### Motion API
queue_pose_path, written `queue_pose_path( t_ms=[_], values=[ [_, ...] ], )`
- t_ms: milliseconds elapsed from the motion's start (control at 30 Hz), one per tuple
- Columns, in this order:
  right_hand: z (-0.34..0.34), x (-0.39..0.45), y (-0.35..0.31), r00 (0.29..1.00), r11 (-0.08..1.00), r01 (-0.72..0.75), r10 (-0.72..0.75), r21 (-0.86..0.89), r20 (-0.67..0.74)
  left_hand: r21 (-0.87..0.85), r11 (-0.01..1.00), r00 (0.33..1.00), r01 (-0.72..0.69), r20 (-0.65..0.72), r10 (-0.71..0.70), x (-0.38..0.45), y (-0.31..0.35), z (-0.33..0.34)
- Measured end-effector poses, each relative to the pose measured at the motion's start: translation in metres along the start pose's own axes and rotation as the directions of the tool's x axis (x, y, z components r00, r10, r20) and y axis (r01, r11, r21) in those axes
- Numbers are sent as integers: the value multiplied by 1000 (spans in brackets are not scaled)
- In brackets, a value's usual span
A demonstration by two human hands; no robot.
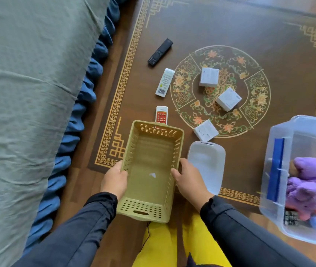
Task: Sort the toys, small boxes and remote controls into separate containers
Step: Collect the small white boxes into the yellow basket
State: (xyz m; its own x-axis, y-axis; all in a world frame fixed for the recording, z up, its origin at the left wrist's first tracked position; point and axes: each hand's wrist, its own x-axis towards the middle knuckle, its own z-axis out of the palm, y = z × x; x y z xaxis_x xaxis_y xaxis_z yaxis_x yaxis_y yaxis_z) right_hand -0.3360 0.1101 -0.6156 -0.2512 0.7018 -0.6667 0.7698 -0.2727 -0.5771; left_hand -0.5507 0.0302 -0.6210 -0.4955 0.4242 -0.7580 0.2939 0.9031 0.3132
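An empty olive perforated basket (149,207) is held above the floor at bottom centre. My left hand (114,181) grips its left wall and my right hand (189,181) grips its right wall. On the brown rug lie a black remote (160,52), a white remote (165,82) and a red-and-white remote (161,114), the last partly hidden behind the basket's far rim. Three small white boxes (209,77), (228,99), (205,130) sit on the rug's round floral medallion. A clear plastic bin (280,135) at the right holds a purple plush toy (307,182) and other toys.
A translucent white container (208,164) lies on the rug just right of my right hand. A bed with a grey-green cover (28,93) and blue frilled skirt (93,74) fills the left side. My yellow garment (195,243) shows at the bottom.
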Motion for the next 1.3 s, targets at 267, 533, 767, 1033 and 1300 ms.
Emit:
queue_pose_path(
  t_ms=[267, 533, 767, 1033, 1300],
  values=[
    [7, 29, 29, 997, 995, -71, 68, -65, -47, -39, 999, 994, -13, 110, 17, 26, -7, 36],
    [-31, 78, 28, 988, 996, -89, 90, 8, -130, 6, 999, 993, -46, 108, 45, 46, 13, 66],
    [-65, 118, 27, 937, 993, -39, -4, -114, -348, 45, 995, 995, -91, 55, 88, 58, 31, 81],
    [-87, 160, 38, 941, 877, -179, 20, -445, -337, 95, 990, 992, -108, -48, 113, 81, 51, 81],
    [-84, 191, 54, 974, 900, -200, 139, -387, -180, 57, 993, 993, -99, -66, 103, 88, 60, 87]
  ],
)
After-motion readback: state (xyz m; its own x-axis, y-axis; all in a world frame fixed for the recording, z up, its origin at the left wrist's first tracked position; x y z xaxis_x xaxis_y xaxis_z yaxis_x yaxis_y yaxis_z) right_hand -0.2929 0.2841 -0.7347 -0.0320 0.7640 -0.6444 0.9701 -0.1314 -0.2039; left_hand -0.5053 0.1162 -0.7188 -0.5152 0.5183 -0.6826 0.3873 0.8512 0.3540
